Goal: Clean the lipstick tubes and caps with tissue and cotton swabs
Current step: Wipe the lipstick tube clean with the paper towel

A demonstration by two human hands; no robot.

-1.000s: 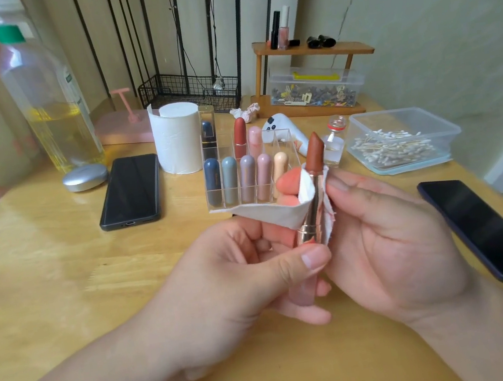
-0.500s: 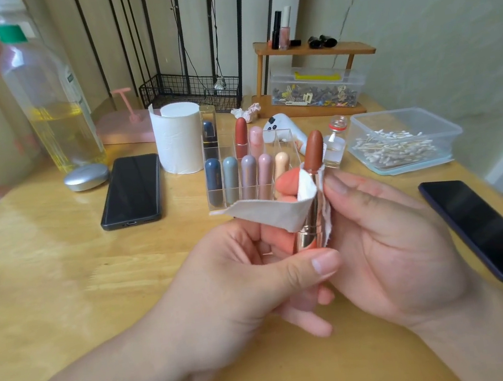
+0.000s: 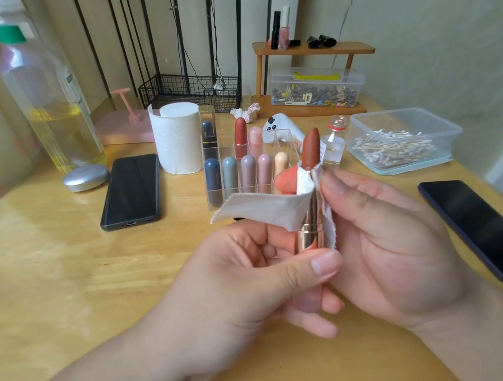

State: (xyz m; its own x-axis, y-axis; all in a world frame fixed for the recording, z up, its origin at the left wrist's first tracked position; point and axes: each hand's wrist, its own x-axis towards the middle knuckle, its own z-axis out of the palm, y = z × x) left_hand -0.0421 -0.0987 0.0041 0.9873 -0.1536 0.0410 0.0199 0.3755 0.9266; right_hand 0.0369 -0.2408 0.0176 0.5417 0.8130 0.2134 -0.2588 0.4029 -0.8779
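Left hand point(image 3: 250, 286): fingers curled, thumb across the front, gripping the lower end of an open lipstick point(image 3: 311, 233) and holding it upright over the table point(image 3: 48, 281). Gold tube, brown-red stick pointing up.

Right hand point(image 3: 394, 242): thumb along the right side of the tube, fingers behind it, pinching a white tissue point(image 3: 265, 207) round the tube's upper part. One fingertip shows above the tissue, left of the stick. A loose tissue corner juts out to the left.

Just behind the hands: clear plastic organiser point(image 3: 213, 203). Front row holds five capped lipsticks, dark blue through grey, mauve and pink to cream. Back row holds one open red one, one pale pink, and a dark one in a tall slot at the left.

Left of the organiser: roll of tissue paper point(image 3: 177, 136), standing on end. Then a black phone point(image 3: 130, 190) lying face up, a silver oval case point(image 3: 85, 177), and a big clear bottle point(image 3: 49, 98) part full of yellow liquid.

Right of the organiser: small glass bottle point(image 3: 335, 144), then a clear tub of cotton swabs point(image 3: 397, 145), no lid on. Second dark phone point(image 3: 485, 230) near the right table edge.

Back of the table: crumpled tissue point(image 3: 246, 112), wooden shelf point(image 3: 312, 51) with small cosmetics on top and a clear box of clips point(image 3: 313, 89) beneath, black wire basket point(image 3: 189, 93), pink stand point(image 3: 126, 123).
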